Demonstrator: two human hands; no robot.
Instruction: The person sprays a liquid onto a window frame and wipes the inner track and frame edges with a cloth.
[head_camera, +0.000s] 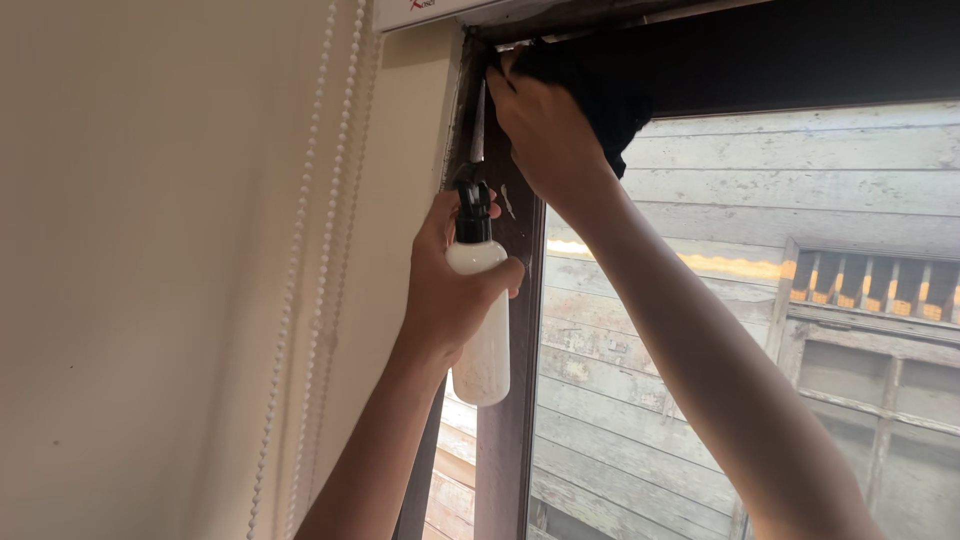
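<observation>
The left hand is closest. Its fingers are wrapped tight around a white spray bottle with a black top. The bottle stands up straight, right in front of the dark window frame. It looks light and smooth, maybe a bit slippery, and its plastic would likely give a little if squeezed. The middle of the bottle, where the hand has it, looks like the best place to hold. I cannot see how full it is.

A little higher, the right hand presses a black cloth into the top corner of the window frame. The fingers are curled onto the cloth and mostly hidden by it. The cloth looks soft and floppy, easy to bunch up in one hand. Most of it is dark against the dark frame, so its edges are hard to make out.

On the left, a white bead cord hangs down the cream wall. Far off, through the glass, there is an old wooden wall. The bottom of the window is cut off.
</observation>
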